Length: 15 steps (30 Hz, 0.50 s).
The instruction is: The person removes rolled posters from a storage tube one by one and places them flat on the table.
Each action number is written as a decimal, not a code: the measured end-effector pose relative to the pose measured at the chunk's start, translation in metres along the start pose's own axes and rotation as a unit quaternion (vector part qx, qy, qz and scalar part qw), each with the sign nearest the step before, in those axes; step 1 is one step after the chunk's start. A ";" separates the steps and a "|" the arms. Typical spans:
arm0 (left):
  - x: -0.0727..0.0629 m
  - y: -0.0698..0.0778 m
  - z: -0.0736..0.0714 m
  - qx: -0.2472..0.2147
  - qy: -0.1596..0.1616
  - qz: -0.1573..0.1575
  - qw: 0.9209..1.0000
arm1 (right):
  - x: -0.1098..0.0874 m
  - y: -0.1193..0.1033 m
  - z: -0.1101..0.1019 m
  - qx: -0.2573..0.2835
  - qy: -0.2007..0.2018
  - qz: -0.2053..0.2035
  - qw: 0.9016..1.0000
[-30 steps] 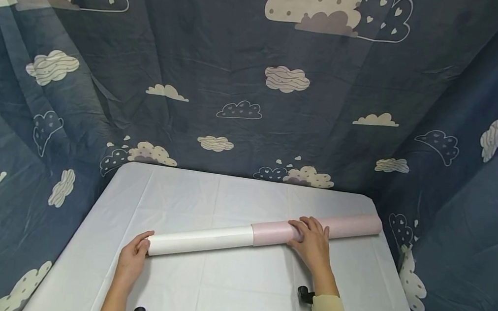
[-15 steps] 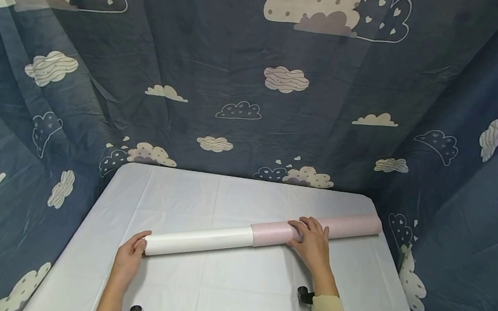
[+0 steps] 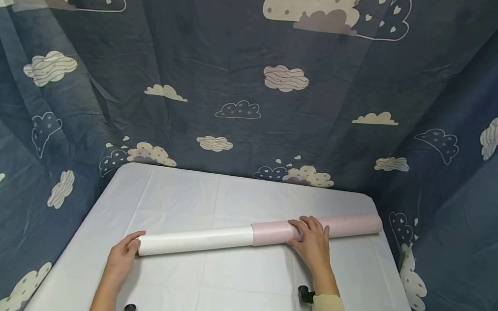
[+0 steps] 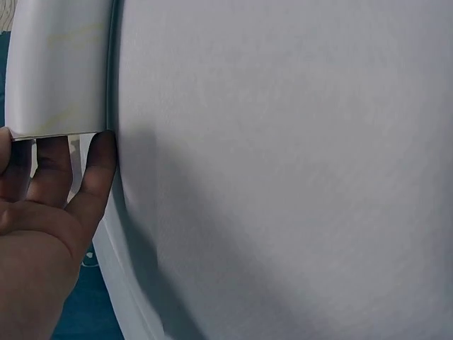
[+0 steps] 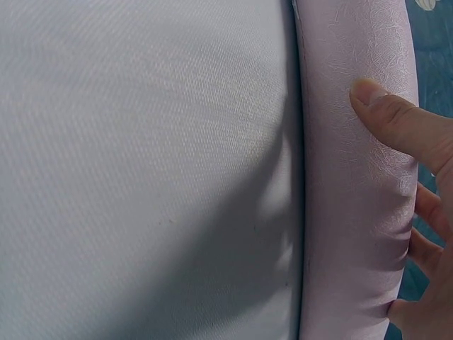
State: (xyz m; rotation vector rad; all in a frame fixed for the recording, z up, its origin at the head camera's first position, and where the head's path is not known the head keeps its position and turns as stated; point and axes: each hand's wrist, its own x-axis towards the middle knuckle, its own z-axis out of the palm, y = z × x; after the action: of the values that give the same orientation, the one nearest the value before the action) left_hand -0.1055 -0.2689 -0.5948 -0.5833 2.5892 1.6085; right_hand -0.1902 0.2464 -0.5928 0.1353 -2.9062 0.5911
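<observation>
A long white tube (image 3: 197, 241), with faint yellow marks in the left wrist view, runs out of the left end of a pink roll (image 3: 356, 225). The roll's skin has a fine crinkled, wallpaper-like texture (image 5: 354, 212). At the tube's far left end, my left hand (image 3: 119, 262) holds the rim with its fingertips, close over the white cloth. My right hand (image 3: 311, 242) grips the pink roll around its middle, thumb on the near side and fingers over the top. The inner part of the white tube is hidden inside the roll.
A white cloth (image 3: 238, 283) covers the table, with its left and right edges near the ends of the roll. Dark blue curtains (image 3: 220, 74) with cloud prints hang behind and on both sides. Each wrist carries a black camera mount (image 3: 305, 295).
My left hand has moved a little to the left with the end of the white tube, and more white shows there. The right hand and the pink roll stay in place.
</observation>
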 end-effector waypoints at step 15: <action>0.007 -0.005 -0.009 0.003 -0.022 -0.008 1.000 | 0.001 0.000 0.000 -0.005 0.012 -0.006 1.000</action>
State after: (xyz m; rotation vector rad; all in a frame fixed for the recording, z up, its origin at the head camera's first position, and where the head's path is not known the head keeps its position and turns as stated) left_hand -0.1092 -0.2808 -0.5969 -0.5597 2.5515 1.5891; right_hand -0.1909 0.2460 -0.5927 0.1439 -2.8818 0.5707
